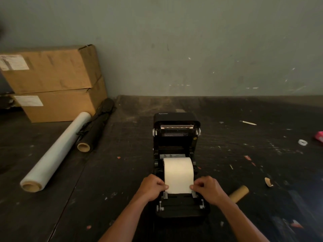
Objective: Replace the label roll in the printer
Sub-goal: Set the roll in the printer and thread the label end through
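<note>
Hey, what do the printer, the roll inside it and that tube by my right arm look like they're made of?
Printer: black plastic, apparently matte, going by its moulded housing and dull surface, with a shiny metal-looking bar under the open lid. Roll: off-white paper, matte, wound in a smooth sheet. Tube: probably brown cardboard, a bare core with a dull tan surface.
</note>
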The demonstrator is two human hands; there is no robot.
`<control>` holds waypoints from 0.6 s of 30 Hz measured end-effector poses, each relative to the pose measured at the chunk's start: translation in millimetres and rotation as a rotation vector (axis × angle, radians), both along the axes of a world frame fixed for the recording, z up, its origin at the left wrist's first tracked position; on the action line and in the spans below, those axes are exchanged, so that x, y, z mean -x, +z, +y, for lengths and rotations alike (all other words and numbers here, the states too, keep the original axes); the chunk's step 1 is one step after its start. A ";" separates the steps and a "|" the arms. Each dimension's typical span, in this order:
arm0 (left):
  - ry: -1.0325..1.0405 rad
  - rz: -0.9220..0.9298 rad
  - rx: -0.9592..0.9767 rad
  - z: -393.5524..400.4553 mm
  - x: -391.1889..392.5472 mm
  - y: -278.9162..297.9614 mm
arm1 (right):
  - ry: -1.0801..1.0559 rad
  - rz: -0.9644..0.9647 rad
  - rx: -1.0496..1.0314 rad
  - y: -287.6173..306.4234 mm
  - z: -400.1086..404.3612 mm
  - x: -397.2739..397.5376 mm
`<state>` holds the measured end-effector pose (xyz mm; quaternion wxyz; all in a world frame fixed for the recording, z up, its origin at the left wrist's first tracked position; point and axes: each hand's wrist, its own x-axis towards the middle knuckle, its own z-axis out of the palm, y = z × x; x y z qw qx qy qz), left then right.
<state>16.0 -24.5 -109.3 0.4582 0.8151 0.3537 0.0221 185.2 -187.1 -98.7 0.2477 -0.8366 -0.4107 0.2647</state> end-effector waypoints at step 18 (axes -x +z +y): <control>-0.127 0.135 -0.010 6.1 -6.0 11.9 | 0.025 0.085 0.036 7.0 5.9 -6.9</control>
